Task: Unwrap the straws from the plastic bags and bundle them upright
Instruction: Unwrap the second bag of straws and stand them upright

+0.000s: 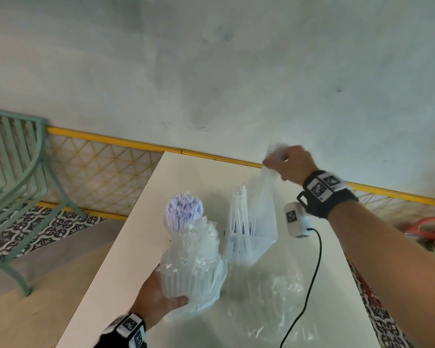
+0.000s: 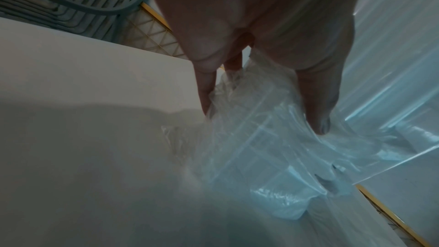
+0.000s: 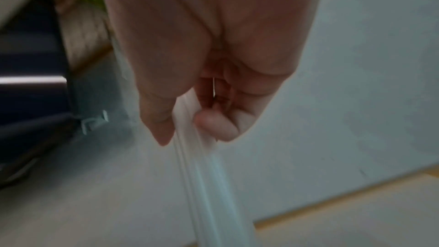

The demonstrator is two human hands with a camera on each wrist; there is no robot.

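Observation:
A bundle of pale lilac straws (image 1: 183,209) stands upright on the white table (image 1: 136,247), its lower half wrapped in a crumpled clear plastic bag (image 1: 194,267). My left hand (image 1: 161,295) grips the base of this wrapped bundle; in the left wrist view the left hand (image 2: 261,114) has thumb and fingers curled round the crinkled bag (image 2: 256,147). My right hand (image 1: 284,164) pinches the top of a second clear bag (image 1: 259,222) and holds it lifted, with several thin clear straws (image 1: 240,217) leaning inside. In the right wrist view, the right hand (image 3: 185,129) pinches the bag's film (image 3: 206,185).
A loose clear bag (image 1: 276,297) lies flat on the table's near right part. A black cable (image 1: 312,272) trails from my right wrist across the table. A green metal chair (image 1: 15,187) stands at the left. A yellow rail (image 1: 136,143) runs behind the table along the wall.

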